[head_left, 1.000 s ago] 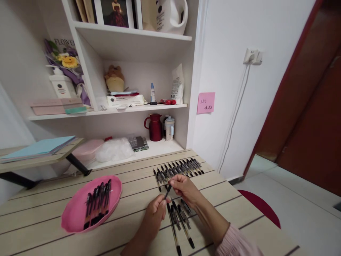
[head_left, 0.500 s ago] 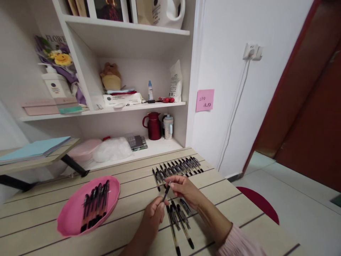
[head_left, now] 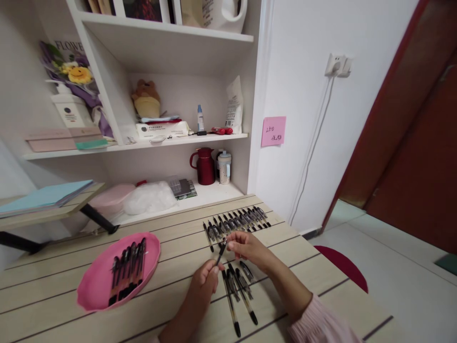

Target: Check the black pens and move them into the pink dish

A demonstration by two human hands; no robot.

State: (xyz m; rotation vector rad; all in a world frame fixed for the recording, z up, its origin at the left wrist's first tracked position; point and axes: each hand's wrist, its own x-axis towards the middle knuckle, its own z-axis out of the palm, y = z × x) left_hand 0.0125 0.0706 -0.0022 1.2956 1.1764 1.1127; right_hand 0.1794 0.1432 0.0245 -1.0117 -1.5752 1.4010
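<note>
Over a pale wooden table (head_left: 71, 290), my left hand (head_left: 204, 283) and my right hand (head_left: 246, 248) together hold one black pen (head_left: 220, 252). The left hand pinches its lower end and the right hand pinches its upper end. Just below the hands lies a small group of loose pens (head_left: 238, 290). A neat row of several black pens (head_left: 233, 222) lies beyond the hands. To the left, a pink oval tray (head_left: 93, 286) holds several more pens.
White shelves (head_left: 171, 138) behind the table carry a red jug (head_left: 205, 165), a cup, bottles, a plush toy and boxes. A pink note (head_left: 273, 131) is stuck on the wall. A red stool (head_left: 341, 264) stands at the table's right. A side table (head_left: 46, 202) bears blue folders.
The camera has shifted slightly, so everything sits a little lower left. Both hands keep their grip on the same pen and have barely moved.
</note>
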